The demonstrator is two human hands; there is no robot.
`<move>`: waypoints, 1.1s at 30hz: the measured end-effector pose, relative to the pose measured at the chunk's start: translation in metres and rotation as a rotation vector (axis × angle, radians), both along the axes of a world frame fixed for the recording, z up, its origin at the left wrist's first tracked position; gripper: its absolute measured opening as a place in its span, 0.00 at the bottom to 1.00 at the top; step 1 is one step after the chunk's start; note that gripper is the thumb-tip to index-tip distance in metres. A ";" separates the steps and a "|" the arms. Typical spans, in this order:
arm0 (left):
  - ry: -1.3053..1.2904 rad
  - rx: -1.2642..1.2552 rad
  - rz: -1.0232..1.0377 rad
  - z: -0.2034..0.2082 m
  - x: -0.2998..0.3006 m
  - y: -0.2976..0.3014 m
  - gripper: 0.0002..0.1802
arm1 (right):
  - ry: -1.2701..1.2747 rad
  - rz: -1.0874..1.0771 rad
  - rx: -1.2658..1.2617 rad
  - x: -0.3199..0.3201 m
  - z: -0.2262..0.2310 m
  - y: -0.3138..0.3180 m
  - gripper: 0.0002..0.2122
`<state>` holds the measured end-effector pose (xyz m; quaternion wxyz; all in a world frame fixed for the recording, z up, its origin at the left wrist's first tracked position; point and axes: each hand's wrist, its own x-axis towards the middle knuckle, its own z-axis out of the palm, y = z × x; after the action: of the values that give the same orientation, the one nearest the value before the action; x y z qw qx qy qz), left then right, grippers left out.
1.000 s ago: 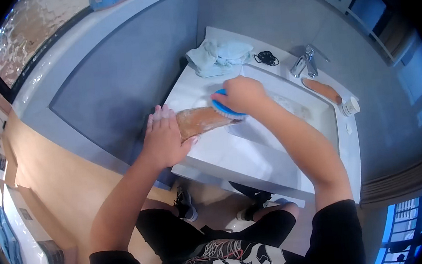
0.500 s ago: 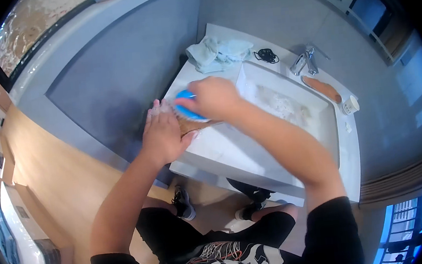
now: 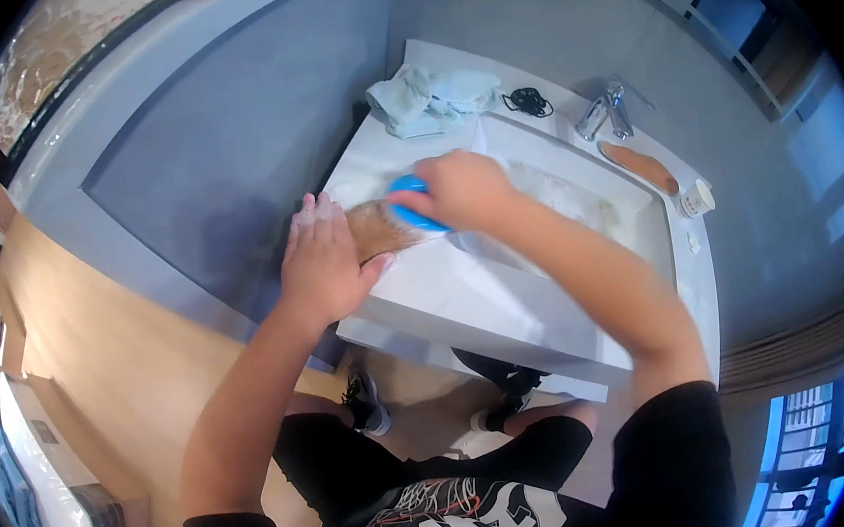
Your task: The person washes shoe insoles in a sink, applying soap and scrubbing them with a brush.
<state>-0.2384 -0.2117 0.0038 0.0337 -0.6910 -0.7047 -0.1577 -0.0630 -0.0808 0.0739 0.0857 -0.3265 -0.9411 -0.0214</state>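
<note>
My left hand (image 3: 321, 257) lies flat with its fingers stretched out, soapy at the tips, pressing down on the left part of a brown insole (image 3: 371, 233). The insole rests on the white counter left of the sink. Gripped in my right hand (image 3: 468, 189) is a blue scrubbing brush (image 3: 407, 186), its bristles against the insole's right part. My hand and the brush hide that end of the insole. A second tan insole (image 3: 639, 166) lies on the sink's back ledge, below the chrome faucet (image 3: 605, 112).
The white sink (image 3: 583, 269) holds some foam. At the counter's back are a pale green towel (image 3: 428, 100) and a coiled black cord (image 3: 528, 103). A paper cup (image 3: 695, 199) stands at the right rim. A grey partition (image 3: 233, 170) borders the left.
My right hand has slid the brush to the right along the insole, uncovering more of its middle. My left hand stays nearly in place.
</note>
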 end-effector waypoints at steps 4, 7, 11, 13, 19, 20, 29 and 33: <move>0.079 -0.041 0.010 0.002 -0.002 0.002 0.51 | -0.090 -0.197 -0.092 0.061 0.005 0.018 0.27; 0.091 -0.315 0.057 0.023 0.010 0.009 0.52 | 0.157 -0.342 -0.063 0.104 -0.004 0.020 0.28; 0.001 -0.479 0.019 0.055 0.013 0.044 0.48 | 0.653 -0.587 -0.193 0.149 -0.020 0.027 0.28; 0.156 -0.554 -0.069 0.082 0.021 0.071 0.42 | 0.874 -0.609 -0.154 0.168 -0.028 0.033 0.27; -0.053 -0.915 -0.101 0.088 0.021 0.107 0.33 | 1.044 -0.546 -0.291 0.180 -0.014 0.026 0.27; -0.152 -0.925 -0.128 0.089 0.022 0.108 0.29 | 1.037 -0.534 -0.284 0.180 -0.014 0.025 0.27; -0.922 -0.458 0.040 0.074 0.000 0.076 0.14 | 0.971 -0.549 -0.353 0.184 -0.012 0.027 0.28; -1.515 -0.157 0.150 0.039 0.035 0.019 0.14 | 0.889 -0.548 -0.271 0.173 -0.006 0.025 0.29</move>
<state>-0.2032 -0.1925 0.0432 -0.4974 -0.3445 -0.5894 -0.5352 0.1103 -0.0553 0.0676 0.4239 -0.5458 -0.6888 0.2189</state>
